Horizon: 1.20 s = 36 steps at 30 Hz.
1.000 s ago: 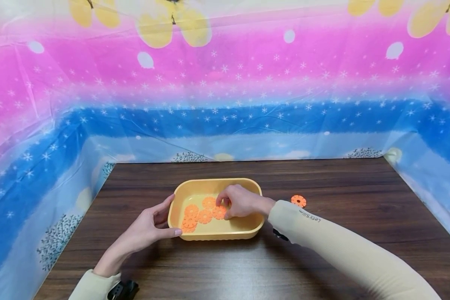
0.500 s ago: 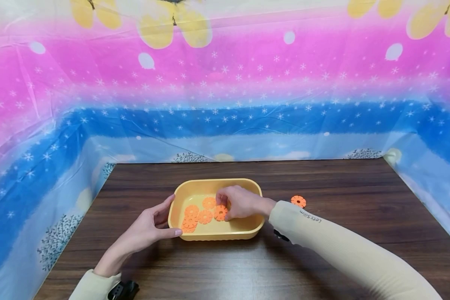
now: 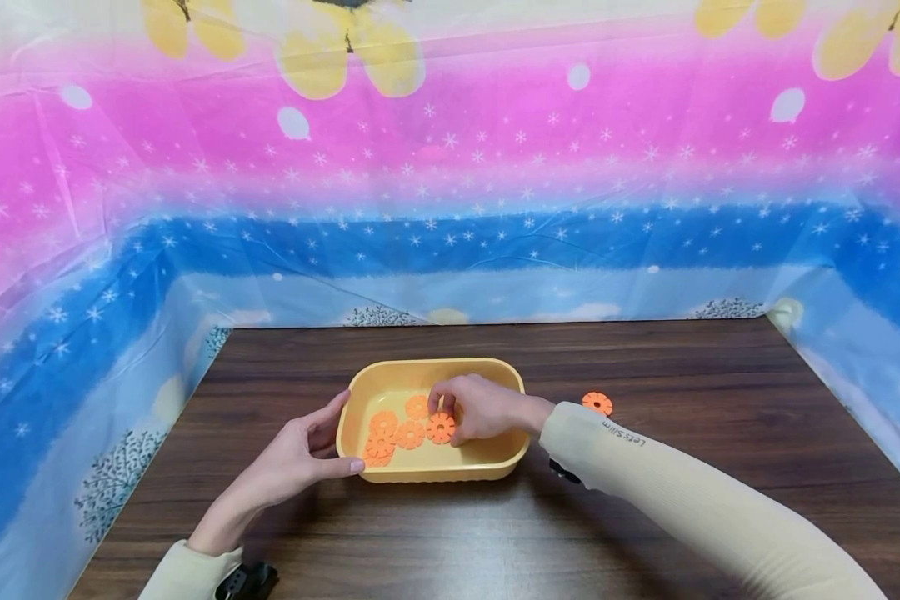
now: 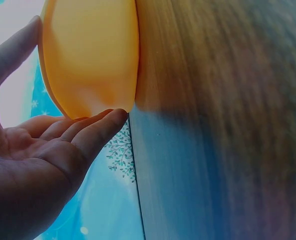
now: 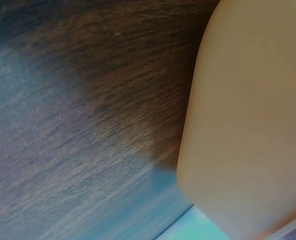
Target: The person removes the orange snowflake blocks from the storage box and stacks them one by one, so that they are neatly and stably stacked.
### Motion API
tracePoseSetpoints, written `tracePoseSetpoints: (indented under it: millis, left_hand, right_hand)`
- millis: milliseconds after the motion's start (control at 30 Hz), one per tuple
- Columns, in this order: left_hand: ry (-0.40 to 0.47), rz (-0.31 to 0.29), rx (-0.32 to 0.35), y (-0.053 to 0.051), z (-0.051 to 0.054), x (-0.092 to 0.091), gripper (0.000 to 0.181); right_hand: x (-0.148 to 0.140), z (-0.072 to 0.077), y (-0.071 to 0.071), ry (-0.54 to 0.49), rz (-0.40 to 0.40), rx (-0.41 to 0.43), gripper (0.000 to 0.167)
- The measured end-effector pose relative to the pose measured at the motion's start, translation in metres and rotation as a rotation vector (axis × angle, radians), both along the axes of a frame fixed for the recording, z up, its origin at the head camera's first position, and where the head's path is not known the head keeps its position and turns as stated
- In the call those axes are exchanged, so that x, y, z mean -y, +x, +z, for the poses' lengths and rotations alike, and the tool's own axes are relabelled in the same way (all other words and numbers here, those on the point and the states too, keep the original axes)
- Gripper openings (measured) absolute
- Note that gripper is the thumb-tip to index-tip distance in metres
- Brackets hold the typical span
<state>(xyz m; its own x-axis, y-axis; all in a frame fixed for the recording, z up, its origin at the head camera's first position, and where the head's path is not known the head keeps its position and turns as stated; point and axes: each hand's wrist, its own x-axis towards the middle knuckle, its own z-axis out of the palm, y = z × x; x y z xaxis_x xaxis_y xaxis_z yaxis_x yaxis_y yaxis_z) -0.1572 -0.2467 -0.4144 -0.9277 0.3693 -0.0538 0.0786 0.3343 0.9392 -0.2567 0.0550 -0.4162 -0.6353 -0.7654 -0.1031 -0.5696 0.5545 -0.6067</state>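
A yellow plastic tub (image 3: 442,475) sits on the table with several orange notched building discs (image 3: 410,444) flat on its floor, mostly toward the left. My left hand (image 3: 296,454) holds the tub's left end. Its thumb lies on the near corner rim and its fingers reach along the outer wall, as the left wrist view of the tub (image 4: 93,50) also shows. Inside the tub, my right hand (image 3: 483,406) pinches one orange building disc (image 3: 435,434), tilted up toward the head camera. Only the tub's outside wall (image 5: 247,110) shows in the right wrist view; the right fingers are hidden there.
Another orange building disc (image 3: 588,405) lies on the dark wood table (image 3: 457,542), right of the tub and just beyond the right sleeve (image 3: 645,467). A patterned cloth (image 3: 450,233) hangs along the table's back and sides.
The pinched disc has tipped up from lying nearly flat and now faces the camera more fully. My right hand has shifted slightly. The left hand and tub have kept their places.
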Motion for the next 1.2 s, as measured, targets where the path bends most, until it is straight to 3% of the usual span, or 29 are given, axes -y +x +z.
tracePoseSetpoints:
  millis: [767, 1033, 1200]
  left_hand:
    - [-0.012, 0.009, 0.018, 0.000, 0.002, -0.001, 0.103]
    - [-0.018, 0.010, 0.016, 0.000, 0.003, -0.001, 0.103]
    - [-0.025, 0.010, 0.011, 0.000, 0.003, -0.001, 0.103]
  right_hand:
    - [0.002, 0.004, 0.004, 0.004, 0.008, -0.028, 0.042]
    - [-0.003, 0.014, 0.008, -0.074, -0.030, 0.019, 0.043]
    - [-0.009, 0.019, 0.009, -0.096, -0.054, 0.005, 0.042]
